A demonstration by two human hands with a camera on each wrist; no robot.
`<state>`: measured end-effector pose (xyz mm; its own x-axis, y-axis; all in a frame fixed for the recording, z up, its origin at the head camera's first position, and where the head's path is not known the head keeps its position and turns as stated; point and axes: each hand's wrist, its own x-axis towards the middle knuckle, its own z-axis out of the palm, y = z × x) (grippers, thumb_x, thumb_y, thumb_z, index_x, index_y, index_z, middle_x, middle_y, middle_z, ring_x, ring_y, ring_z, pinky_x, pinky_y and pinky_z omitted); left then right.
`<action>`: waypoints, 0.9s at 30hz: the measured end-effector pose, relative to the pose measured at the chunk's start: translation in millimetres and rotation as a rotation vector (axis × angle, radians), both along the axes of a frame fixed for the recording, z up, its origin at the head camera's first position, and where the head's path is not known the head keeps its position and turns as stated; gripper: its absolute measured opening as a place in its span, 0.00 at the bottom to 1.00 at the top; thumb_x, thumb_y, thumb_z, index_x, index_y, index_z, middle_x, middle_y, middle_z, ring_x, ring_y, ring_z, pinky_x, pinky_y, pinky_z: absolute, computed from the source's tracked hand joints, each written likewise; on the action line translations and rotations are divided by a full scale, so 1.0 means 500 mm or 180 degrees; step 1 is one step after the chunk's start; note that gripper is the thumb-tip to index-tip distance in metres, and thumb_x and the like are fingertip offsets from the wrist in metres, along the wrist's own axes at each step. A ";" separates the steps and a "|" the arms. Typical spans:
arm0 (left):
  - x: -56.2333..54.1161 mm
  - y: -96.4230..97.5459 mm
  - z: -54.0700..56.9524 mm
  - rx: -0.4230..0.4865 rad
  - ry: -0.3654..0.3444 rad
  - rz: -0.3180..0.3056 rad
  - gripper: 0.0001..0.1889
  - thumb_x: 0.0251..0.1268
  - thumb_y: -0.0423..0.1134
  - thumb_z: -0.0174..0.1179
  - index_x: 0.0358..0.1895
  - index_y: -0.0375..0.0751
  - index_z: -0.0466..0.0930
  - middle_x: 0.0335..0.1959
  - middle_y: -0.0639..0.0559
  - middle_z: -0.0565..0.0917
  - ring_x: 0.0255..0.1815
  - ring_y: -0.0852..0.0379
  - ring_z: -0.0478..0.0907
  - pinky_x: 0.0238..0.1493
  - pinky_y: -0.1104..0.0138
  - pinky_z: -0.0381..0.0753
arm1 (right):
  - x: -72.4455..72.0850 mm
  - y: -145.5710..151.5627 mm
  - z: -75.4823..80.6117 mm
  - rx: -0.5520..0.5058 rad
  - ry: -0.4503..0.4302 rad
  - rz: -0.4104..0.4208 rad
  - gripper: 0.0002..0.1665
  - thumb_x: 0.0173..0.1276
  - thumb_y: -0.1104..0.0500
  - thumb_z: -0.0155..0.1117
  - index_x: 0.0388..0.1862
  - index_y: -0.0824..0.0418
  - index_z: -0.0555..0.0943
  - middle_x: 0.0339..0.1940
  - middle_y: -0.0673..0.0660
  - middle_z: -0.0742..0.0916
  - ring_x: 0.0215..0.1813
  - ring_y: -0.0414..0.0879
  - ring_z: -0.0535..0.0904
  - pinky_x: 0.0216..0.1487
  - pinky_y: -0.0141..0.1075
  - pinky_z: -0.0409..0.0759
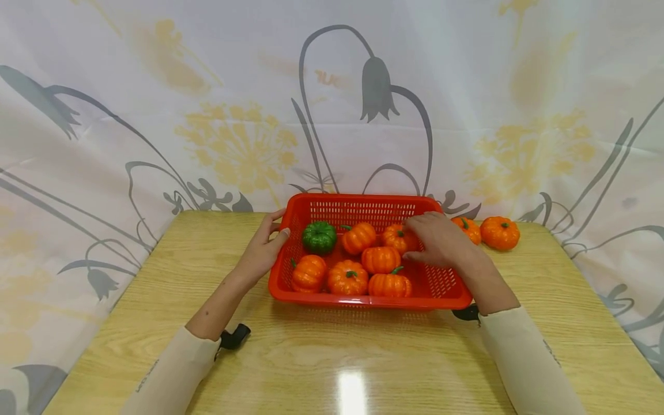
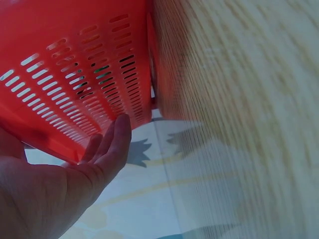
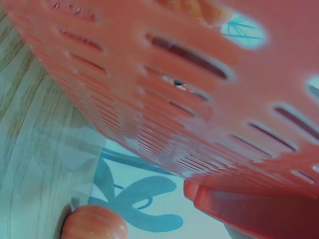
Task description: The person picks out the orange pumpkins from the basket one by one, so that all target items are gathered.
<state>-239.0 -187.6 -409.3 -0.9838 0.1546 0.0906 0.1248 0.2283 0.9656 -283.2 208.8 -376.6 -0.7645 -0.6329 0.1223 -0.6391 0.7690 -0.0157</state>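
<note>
A red plastic basket (image 1: 363,301) with slotted walls holds several small orange pumpkins (image 1: 347,278) and one green pumpkin (image 1: 319,238). My left hand (image 1: 266,245) grips its left rim, thumb over the edge. In the left wrist view the fingers (image 2: 117,144) lie along the basket's outer wall (image 2: 99,30). Reaching over the right side, my right hand (image 1: 438,239) holds an orange pumpkin (image 1: 395,237) inside, fingers behind it and thumb in front. The right wrist view shows the slotted wall (image 3: 164,109) but not that hand.
Two orange pumpkins, a nearer one (image 1: 467,229) partly behind the right hand and another (image 1: 500,233), sit on the wooden table (image 1: 311,357) right of the basket. A flower-patterned cloth (image 1: 233,86) hangs behind the table and along its sides.
</note>
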 end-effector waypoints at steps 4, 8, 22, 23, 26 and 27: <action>-0.001 0.000 0.001 0.0002 -0.0011 0.0000 0.30 0.87 0.40 0.48 0.85 0.46 0.54 0.69 0.31 0.71 0.61 0.30 0.82 0.52 0.52 0.90 | 0.000 0.000 0.000 0.0029 0.0037 -0.0017 0.33 0.60 0.49 0.84 0.56 0.65 0.81 0.51 0.62 0.87 0.57 0.63 0.82 0.70 0.59 0.73; 0.000 0.000 0.001 -0.0001 -0.0021 0.0006 0.30 0.87 0.41 0.48 0.85 0.46 0.54 0.69 0.30 0.71 0.61 0.30 0.82 0.52 0.53 0.90 | 0.000 -0.001 -0.001 0.0131 0.0054 -0.0034 0.37 0.59 0.48 0.84 0.61 0.66 0.82 0.56 0.64 0.86 0.60 0.64 0.80 0.71 0.60 0.73; -0.004 0.003 0.002 -0.0055 -0.0022 0.0032 0.30 0.87 0.41 0.48 0.85 0.46 0.55 0.69 0.30 0.72 0.61 0.31 0.82 0.53 0.52 0.89 | -0.001 -0.001 0.000 0.0163 -0.0056 -0.0191 0.39 0.54 0.47 0.86 0.58 0.65 0.82 0.53 0.63 0.88 0.61 0.64 0.80 0.75 0.58 0.70; -0.004 0.003 0.002 -0.0061 -0.0024 0.0039 0.30 0.87 0.41 0.48 0.85 0.46 0.55 0.69 0.31 0.72 0.61 0.31 0.82 0.54 0.52 0.89 | -0.001 -0.001 0.001 0.0130 -0.0060 -0.0188 0.39 0.54 0.47 0.86 0.59 0.66 0.82 0.53 0.63 0.88 0.62 0.64 0.80 0.75 0.58 0.69; -0.003 0.002 0.002 -0.0074 -0.0035 0.0048 0.30 0.87 0.41 0.48 0.85 0.47 0.54 0.70 0.31 0.72 0.61 0.31 0.82 0.55 0.51 0.89 | -0.001 0.000 0.001 -0.0005 -0.0064 -0.0178 0.39 0.54 0.49 0.84 0.59 0.67 0.81 0.54 0.64 0.87 0.62 0.64 0.79 0.73 0.59 0.71; -0.002 0.002 0.002 -0.0074 -0.0037 0.0048 0.30 0.87 0.41 0.48 0.85 0.47 0.54 0.70 0.31 0.72 0.61 0.31 0.82 0.55 0.51 0.89 | -0.002 0.000 0.001 -0.0047 -0.0069 -0.0172 0.39 0.54 0.50 0.84 0.60 0.68 0.80 0.54 0.64 0.86 0.61 0.65 0.79 0.72 0.59 0.72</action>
<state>-240.2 -186.4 -408.6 -0.9870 0.1416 0.0758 0.1100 0.2524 0.9614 -284.0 208.7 -376.1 -0.8001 -0.5889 0.1145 -0.5960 0.8019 -0.0408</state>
